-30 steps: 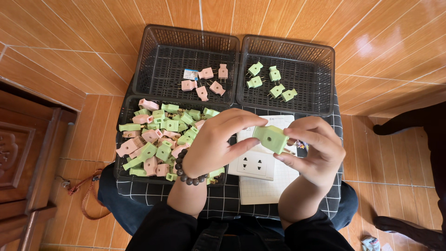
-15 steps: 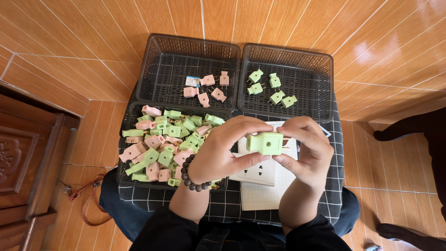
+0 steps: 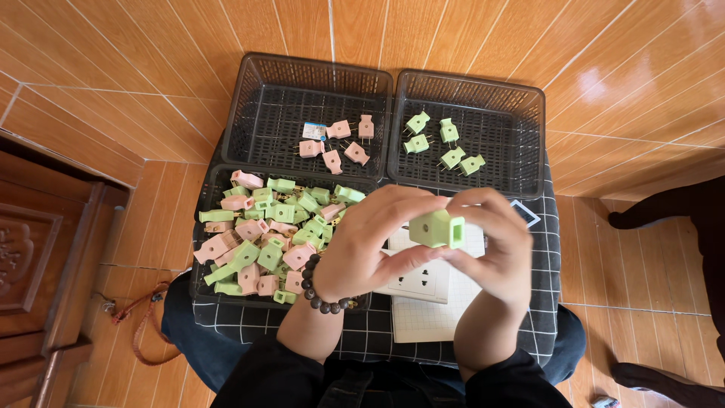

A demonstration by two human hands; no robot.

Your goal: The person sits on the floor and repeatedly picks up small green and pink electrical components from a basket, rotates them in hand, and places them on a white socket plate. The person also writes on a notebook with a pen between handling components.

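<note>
Green plug [image 3: 438, 229] sits pinched between the left hand [image 3: 374, 245] and right hand [image 3: 495, 245], both grips closed on it, above a white socket plate [image 3: 414, 283]; mixed plugs [image 3: 264, 242] lie left.

surface: checked cloth [image 3: 453, 351] over lap | on it: three black baskets [image 3: 468, 170], white socket plate [image 3: 415, 283], grid paper [image 3: 434, 321]
</note>
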